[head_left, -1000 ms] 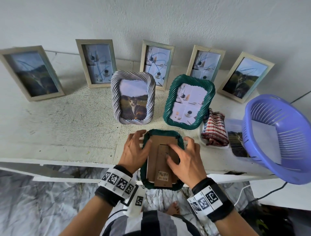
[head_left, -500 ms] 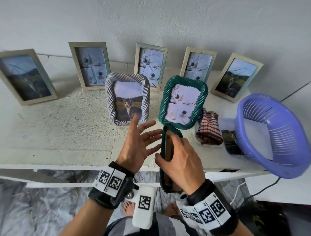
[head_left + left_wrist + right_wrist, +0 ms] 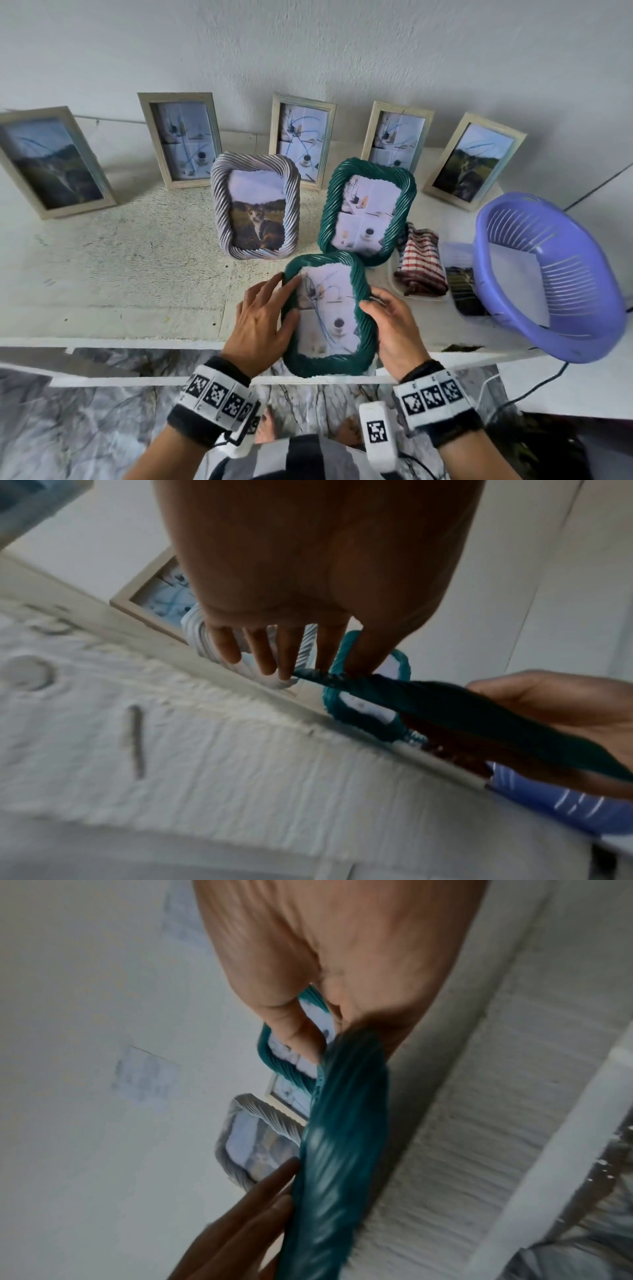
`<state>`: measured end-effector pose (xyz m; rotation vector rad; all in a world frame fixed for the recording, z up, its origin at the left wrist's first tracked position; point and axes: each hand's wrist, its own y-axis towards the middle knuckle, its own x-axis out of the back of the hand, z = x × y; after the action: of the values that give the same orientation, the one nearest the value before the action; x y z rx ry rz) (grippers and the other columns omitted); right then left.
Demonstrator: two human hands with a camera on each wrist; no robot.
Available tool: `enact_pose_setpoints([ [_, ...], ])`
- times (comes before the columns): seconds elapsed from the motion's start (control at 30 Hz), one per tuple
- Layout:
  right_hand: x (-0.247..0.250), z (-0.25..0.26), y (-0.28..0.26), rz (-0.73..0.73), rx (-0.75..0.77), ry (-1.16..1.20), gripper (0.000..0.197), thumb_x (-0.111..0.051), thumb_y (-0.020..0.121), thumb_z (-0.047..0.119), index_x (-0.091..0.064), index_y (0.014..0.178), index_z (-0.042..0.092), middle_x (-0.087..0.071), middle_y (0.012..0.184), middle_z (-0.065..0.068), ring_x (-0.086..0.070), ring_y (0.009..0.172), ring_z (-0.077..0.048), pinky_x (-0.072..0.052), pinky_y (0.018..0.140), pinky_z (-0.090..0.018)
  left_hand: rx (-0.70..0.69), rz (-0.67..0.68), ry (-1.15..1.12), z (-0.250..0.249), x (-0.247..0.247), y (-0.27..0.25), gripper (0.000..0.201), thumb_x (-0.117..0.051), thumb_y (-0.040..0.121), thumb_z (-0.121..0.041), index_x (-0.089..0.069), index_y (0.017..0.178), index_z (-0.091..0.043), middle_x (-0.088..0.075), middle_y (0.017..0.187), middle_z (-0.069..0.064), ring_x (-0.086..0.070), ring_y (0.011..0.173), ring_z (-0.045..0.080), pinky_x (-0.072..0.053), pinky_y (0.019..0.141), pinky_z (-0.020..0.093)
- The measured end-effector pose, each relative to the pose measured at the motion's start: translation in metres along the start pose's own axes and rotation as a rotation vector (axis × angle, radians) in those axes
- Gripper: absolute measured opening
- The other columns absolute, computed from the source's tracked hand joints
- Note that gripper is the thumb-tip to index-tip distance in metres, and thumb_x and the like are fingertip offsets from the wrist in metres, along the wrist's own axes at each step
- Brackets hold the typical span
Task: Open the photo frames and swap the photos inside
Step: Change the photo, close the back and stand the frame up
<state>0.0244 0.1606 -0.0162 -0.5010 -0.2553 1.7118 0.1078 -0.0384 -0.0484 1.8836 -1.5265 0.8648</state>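
Eight photo frames (image 3: 327,310), two hands (image 3: 261,323)

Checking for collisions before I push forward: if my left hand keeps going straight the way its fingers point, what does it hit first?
Most likely the grey twisted frame. The left hand points away from you along the held green frame's left edge, and that grey frame stands just beyond the fingertips. Depth is hard to judge.

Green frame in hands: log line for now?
green frame | photo side up | right hand grips right edge | left hand flat on left edge | over shelf edge
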Motion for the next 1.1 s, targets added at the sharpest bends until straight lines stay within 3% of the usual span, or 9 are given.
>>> enact_pose_setpoints([
  [0.1,0.0,-0.016,0.011,-0.004,0.062,-0.086,0.019,-0.056,0.09,-0.005,-0.066,0.1,0.008,-0.069,0.087,-0.009,-0.06,0.075,-0.017,-0.05,0.066,-0.024,0.032,0.058,0.115,0.012,-0.006,-0.005,0.068,-0.026,0.091,-0.057,-0.034,0.15,-0.025,-0.035,0.155,0.002,-0.032,0.136,0.024,-0.031,0.107,0.05],
  [0.27,0.011,-0.031,0.019,-0.144,0.445,-0.876,0.022,-0.07,0.082,0.012,-0.068,0.104,0.009,-0.062,0.09,-0.008,-0.059,0.084,-0.022,-0.048,0.078,-0.03,-0.008,0.084,0.198,0.016,-0.008,-0.009,0.062,-0.023,0.097,-0.054,-0.031,0.151,-0.025,-0.032,0.157,0.002,-0.033,0.136,0.025,-0.03,0.107,0.048],
  [0.4,0.013,-0.033,0.021,-0.161,0.568,-1.141,0.021,-0.072,0.08,0.021,-0.068,0.098,0.01,-0.052,0.09,-0.006,-0.053,0.087,-0.023,-0.041,0.077,-0.026,-0.013,0.114,0.187,0.016,-0.007,-0.01,0.068,-0.012,0.097,-0.061,-0.022,0.154,-0.027,-0.012,0.163,-0.003,-0.022,0.144,0.023,-0.022,0.113,0.044],
  [0.47,0.015,-0.028,0.02,-0.132,0.597,-1.192,0.021,-0.07,0.083,0.023,-0.066,0.099,0.01,-0.051,0.09,-0.004,-0.053,0.081,-0.021,-0.043,0.073,-0.026,-0.044,0.129,0.167,0.016,-0.004,-0.011,0.081,-0.013,0.091,-0.074,-0.017,0.155,-0.024,-0.005,0.163,-0.006,-0.013,0.148,0.018,-0.017,0.117,0.042],
  [0.57,0.019,0.001,0.023,-0.17,0.696,-1.152,0.014,-0.065,0.088,0.02,-0.063,0.095,0.008,-0.054,0.089,-0.004,-0.052,0.068,-0.016,-0.04,0.059,-0.02,-0.114,0.189,0.215,0.017,0.002,-0.014,0.12,-0.029,0.067,-0.097,-0.009,0.156,-0.018,-0.002,0.163,-0.005,-0.005,0.15,0.013,-0.009,0.12,0.04],
  [0.67,0.03,0.041,0.042,-0.396,0.789,-1.149,0.012,-0.061,0.089,0.02,-0.061,0.092,0.008,-0.055,0.091,-0.011,-0.055,0.077,-0.025,-0.05,0.063,-0.035,-0.19,0.259,0.281,0.021,0.002,-0.015,0.144,-0.041,0.05,-0.102,-0.005,0.155,-0.01,-0.001,0.164,0.004,-0.003,0.151,0.021,-0.006,0.119,0.041],
  [0.77,0.042,0.068,0.068,-0.526,0.59,-1.34,0.033,-0.057,0.091,0.033,-0.06,0.114,0.01,-0.053,0.111,-0.019,-0.05,0.102,-0.038,-0.046,0.077,-0.043,-0.216,0.318,0.336,0.022,0.002,-0.013,0.152,-0.039,0.045,-0.104,-0.001,0.155,-0.006,0.002,0.164,0.009,0.003,0.151,0.022,-0.002,0.12,0.038],
  [0.9,0.05,0.076,0.092,-0.329,0.248,-1.516,0.047,-0.054,0.09,0.048,-0.058,0.122,0.014,-0.049,0.12,-0.022,-0.045,0.113,-0.043,-0.044,0.089,-0.047,-0.216,0.324,0.363,0.02,0.003,-0.01,0.153,-0.041,0.044,-0.104,0.0,0.155,-0.007,0.004,0.164,0.007,0.007,0.151,0.021,0.0,0.12,0.038],
  [1.1,0.049,0.065,0.103,-0.383,0.292,-1.377,0.031,-0.061,0.09,0.019,-0.061,0.117,0.005,-0.051,0.113,-0.024,-0.053,0.102,-0.043,-0.046,0.085,-0.042,-0.19,0.311,0.36,0.016,0.003,-0.01,0.15,-0.04,0.047,-0.104,-0.007,0.155,-0.006,-0.003,0.164,0.009,0.001,0.151,0.022,-0.002,0.12,0.035],
])
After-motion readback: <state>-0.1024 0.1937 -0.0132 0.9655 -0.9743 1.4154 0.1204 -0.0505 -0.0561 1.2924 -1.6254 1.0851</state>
